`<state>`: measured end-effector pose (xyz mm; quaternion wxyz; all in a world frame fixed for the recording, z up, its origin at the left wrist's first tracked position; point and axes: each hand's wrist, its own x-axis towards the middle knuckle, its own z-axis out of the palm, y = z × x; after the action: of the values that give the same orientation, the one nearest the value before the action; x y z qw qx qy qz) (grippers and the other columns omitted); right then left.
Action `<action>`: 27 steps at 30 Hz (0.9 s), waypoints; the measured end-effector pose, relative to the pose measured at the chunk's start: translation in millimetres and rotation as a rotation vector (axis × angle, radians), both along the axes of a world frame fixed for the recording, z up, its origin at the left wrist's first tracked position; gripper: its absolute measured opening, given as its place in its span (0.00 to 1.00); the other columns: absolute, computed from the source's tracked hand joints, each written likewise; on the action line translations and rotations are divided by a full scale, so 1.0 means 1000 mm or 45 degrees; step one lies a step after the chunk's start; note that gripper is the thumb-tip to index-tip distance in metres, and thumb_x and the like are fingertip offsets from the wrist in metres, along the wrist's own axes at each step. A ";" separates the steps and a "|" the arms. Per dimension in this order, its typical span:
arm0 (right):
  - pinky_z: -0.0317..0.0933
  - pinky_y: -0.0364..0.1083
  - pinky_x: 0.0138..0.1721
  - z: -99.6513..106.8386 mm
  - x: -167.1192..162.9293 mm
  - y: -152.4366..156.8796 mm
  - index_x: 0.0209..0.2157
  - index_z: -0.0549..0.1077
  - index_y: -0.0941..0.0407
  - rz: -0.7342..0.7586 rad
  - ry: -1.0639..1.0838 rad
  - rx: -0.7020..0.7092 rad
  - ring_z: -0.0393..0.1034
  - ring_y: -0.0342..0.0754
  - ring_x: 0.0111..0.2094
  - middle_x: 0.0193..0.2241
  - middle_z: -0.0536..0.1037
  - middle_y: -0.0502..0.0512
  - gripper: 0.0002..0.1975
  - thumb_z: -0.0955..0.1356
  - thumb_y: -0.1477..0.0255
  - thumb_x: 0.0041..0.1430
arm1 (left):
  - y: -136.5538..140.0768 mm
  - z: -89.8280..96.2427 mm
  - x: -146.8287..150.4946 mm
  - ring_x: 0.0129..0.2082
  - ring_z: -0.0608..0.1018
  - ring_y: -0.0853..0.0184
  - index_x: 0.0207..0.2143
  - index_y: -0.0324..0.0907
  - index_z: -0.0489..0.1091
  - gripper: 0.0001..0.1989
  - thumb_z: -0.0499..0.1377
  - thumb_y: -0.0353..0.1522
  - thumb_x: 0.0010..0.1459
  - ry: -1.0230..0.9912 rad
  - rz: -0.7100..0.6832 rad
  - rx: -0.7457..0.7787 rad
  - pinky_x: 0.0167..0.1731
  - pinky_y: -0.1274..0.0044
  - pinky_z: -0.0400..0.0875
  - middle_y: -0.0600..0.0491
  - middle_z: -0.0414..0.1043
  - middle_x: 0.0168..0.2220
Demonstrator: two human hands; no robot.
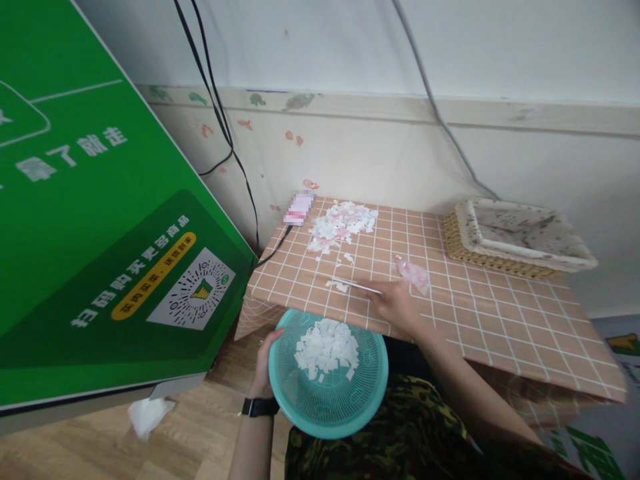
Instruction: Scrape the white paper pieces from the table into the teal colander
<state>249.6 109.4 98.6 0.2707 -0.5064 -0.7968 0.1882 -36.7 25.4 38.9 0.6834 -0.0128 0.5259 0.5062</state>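
Note:
My left hand (267, 363), wearing a black wristband, grips the left rim of a round turquoise plastic basket (327, 423). A heap of small white paper-like scraps (327, 347) lies inside it. The basket is at the table's front edge, above my lap. My right hand (397, 307) is closed on thin pale sticks (357, 286) that look like chopsticks. Their tips are over a few loose white scraps (339, 285) on the tablecloth. Further back sits a larger pile of white and pinkish scraps (343, 223). Just beyond my right hand is a crumpled clear-pink plastic bag (413, 272).
A checked brown cloth (500, 320) covers the table. On its right stands a cloth-lined wicker basket (515, 263). A phone (300, 208) with a cable leans at the back left. A green printed cabinet (125, 200) borders the left, and a white crumpled item (149, 417) lies on the floor.

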 end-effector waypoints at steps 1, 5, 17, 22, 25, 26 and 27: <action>0.66 0.46 0.40 -0.001 -0.002 -0.006 0.45 0.76 0.52 0.048 0.015 -0.001 0.75 0.50 0.38 0.40 0.79 0.55 0.17 0.62 0.77 0.58 | 0.000 0.000 0.000 0.21 0.76 0.64 0.25 0.34 0.75 0.08 0.63 0.33 0.46 -0.020 -0.015 0.013 0.24 0.74 0.71 0.49 0.77 0.22; 0.66 0.46 0.40 -0.001 -0.012 -0.032 0.46 0.75 0.52 0.226 0.104 0.000 0.75 0.49 0.39 0.41 0.79 0.54 0.17 0.62 0.77 0.58 | 0.000 -0.003 -0.002 0.22 0.77 0.64 0.26 0.35 0.76 0.09 0.63 0.34 0.46 -0.050 -0.054 0.024 0.26 0.74 0.71 0.49 0.78 0.22; 0.56 0.43 0.26 0.015 -0.044 0.041 0.32 0.76 0.55 -0.208 -0.110 0.084 0.71 0.47 0.25 0.24 0.78 0.54 0.11 0.62 0.69 0.60 | -0.001 -0.006 -0.005 0.25 0.78 0.62 0.29 0.34 0.76 0.10 0.62 0.34 0.48 -0.041 -0.062 0.053 0.29 0.73 0.72 0.47 0.79 0.25; 0.57 0.43 0.27 0.014 -0.057 0.048 0.37 0.76 0.55 -0.158 -0.231 0.061 0.71 0.47 0.26 0.26 0.79 0.55 0.12 0.61 0.71 0.60 | -0.001 -0.011 -0.008 0.29 0.79 0.58 0.30 0.35 0.77 0.11 0.62 0.35 0.48 -0.062 -0.080 0.055 0.32 0.70 0.73 0.46 0.79 0.27; 0.59 0.43 0.28 0.011 -0.054 0.043 0.40 0.76 0.55 -0.086 -0.268 0.059 0.73 0.48 0.28 0.28 0.80 0.56 0.12 0.62 0.73 0.59 | 0.000 -0.014 -0.011 0.30 0.80 0.57 0.31 0.34 0.77 0.12 0.62 0.35 0.48 -0.082 -0.097 0.055 0.33 0.70 0.73 0.46 0.80 0.27; 0.60 0.43 0.29 0.010 -0.052 0.040 0.40 0.76 0.54 -0.061 -0.278 0.061 0.73 0.48 0.28 0.28 0.80 0.56 0.13 0.62 0.74 0.58 | 0.000 -0.016 -0.012 0.30 0.80 0.57 0.32 0.34 0.77 0.12 0.62 0.35 0.48 -0.072 -0.083 0.060 0.33 0.70 0.73 0.46 0.80 0.27; 0.60 0.43 0.29 0.009 -0.050 0.038 0.40 0.77 0.54 -0.033 -0.287 0.058 0.74 0.48 0.28 0.28 0.80 0.56 0.13 0.63 0.74 0.58 | 0.000 -0.017 -0.013 0.30 0.80 0.57 0.33 0.34 0.77 0.12 0.62 0.35 0.47 -0.056 -0.065 0.066 0.33 0.70 0.73 0.46 0.80 0.27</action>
<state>200.1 147.3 108.0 0.1934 -0.5285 -0.8195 0.1084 -49.9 25.1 21.4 0.7075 0.0072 0.4977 0.5016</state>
